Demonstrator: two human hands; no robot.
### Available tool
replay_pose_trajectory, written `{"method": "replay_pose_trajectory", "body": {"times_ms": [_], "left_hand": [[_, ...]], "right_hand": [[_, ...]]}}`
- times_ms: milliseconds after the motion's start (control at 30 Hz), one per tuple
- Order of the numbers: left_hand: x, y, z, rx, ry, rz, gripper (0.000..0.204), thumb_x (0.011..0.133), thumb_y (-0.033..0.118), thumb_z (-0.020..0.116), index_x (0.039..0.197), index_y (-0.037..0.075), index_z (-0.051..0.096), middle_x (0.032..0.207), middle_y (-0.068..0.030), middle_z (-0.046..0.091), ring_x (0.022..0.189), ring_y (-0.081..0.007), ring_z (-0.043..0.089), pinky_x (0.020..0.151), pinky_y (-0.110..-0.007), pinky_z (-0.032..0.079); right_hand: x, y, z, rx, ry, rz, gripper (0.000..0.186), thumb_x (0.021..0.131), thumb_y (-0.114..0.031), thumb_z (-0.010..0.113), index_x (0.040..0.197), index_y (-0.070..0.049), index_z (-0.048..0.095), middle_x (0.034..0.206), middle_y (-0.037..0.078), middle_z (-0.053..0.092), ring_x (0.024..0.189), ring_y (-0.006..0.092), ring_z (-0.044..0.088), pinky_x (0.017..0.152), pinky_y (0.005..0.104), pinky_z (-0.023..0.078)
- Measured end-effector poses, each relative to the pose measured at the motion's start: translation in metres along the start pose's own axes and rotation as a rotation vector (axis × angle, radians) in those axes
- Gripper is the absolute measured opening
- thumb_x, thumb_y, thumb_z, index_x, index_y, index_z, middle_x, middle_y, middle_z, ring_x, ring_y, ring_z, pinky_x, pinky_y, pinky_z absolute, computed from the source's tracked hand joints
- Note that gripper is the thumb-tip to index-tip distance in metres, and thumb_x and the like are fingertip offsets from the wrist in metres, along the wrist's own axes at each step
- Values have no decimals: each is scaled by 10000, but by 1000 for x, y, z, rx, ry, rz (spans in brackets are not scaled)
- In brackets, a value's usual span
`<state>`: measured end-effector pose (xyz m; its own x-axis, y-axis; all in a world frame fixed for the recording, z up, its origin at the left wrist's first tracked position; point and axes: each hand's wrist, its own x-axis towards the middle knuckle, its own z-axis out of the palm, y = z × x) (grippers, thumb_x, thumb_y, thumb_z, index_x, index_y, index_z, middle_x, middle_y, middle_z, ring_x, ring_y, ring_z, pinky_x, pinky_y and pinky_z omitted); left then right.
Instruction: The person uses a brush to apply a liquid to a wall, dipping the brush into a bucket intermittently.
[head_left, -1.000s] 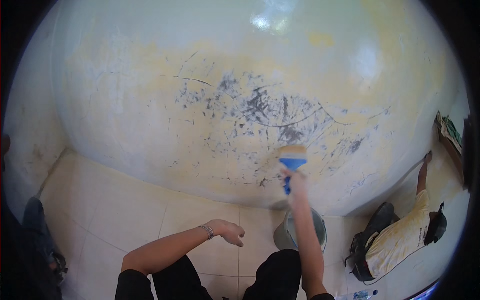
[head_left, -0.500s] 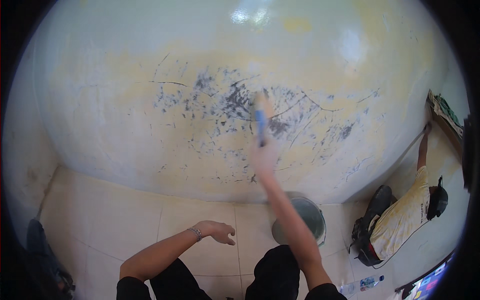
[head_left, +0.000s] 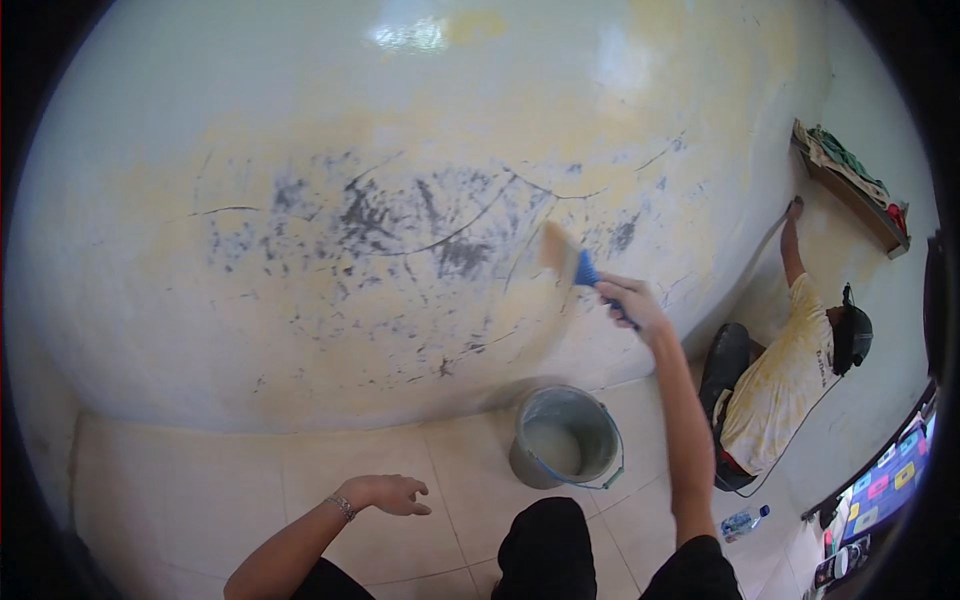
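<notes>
A wide paintbrush [head_left: 583, 266] with pale bristles and a blue handle is gripped in my right hand [head_left: 632, 304]. Its bristles are at the wall [head_left: 330, 340], right of the dark scuffed patches; whether they touch it I cannot tell. The wall is pale with yellowish areas, flaking dark marks and long cracks. My left hand [head_left: 387, 494], with a bracelet at the wrist, hangs over the floor with its fingers loosely curled and apart, holding nothing. Below the brush stands a grey bucket [head_left: 530, 462] with whitish liquid [head_left: 553, 447] inside and its handle folded down.
A co-worker [head_left: 790, 400] in a stained yellowish shirt and dark cap crouches at the right, one arm reaching to the wall corner. Above hangs a shelf [head_left: 862, 208] with cloths. A plastic bottle [head_left: 742, 523] and a lit screen [head_left: 888, 485] are at the lower right.
My right hand has swung the paintbrush to the right along the wall and tilted it. The view has turned right, bringing the bucket's inside and more of the shelf into sight.
</notes>
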<state>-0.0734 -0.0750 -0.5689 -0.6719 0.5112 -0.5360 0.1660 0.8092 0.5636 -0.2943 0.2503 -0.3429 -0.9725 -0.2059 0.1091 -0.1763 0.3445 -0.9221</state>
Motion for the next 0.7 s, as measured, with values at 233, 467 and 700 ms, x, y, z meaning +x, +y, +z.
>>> {"method": "replay_pose_trajectory", "body": {"times_ms": [233, 467, 700], "left_hand": [[34, -1, -2, -4, -70, -20, 670, 828, 541, 464, 1267, 37, 406, 1194, -132, 532, 1130, -304, 472, 964, -383, 365], [55, -18, 1, 10, -124, -73, 678, 834, 545, 452, 1275, 33, 396, 1196, -125, 534, 1141, -294, 466, 975, -381, 356], [67, -11, 5, 19, -125, -55, 671, 836, 542, 453, 1275, 37, 398, 1196, -117, 537, 1128, -292, 478, 970, -377, 363]], "right_hand": [[47, -55, -148, -458, 303, -219, 302, 799, -195, 630, 1089, -113, 629, 618, -5, 539, 435, 50, 420, 357, 205, 314], [81, -147, -201, -498, 579, -553, 320, 786, -212, 633, 1082, -92, 630, 549, -17, 508, 401, 49, 399, 357, 235, 321], [96, -57, -166, -714, 590, -747, 258, 791, -133, 611, 1008, 4, 636, 521, 35, 537, 487, 70, 451, 462, 270, 376]]}}
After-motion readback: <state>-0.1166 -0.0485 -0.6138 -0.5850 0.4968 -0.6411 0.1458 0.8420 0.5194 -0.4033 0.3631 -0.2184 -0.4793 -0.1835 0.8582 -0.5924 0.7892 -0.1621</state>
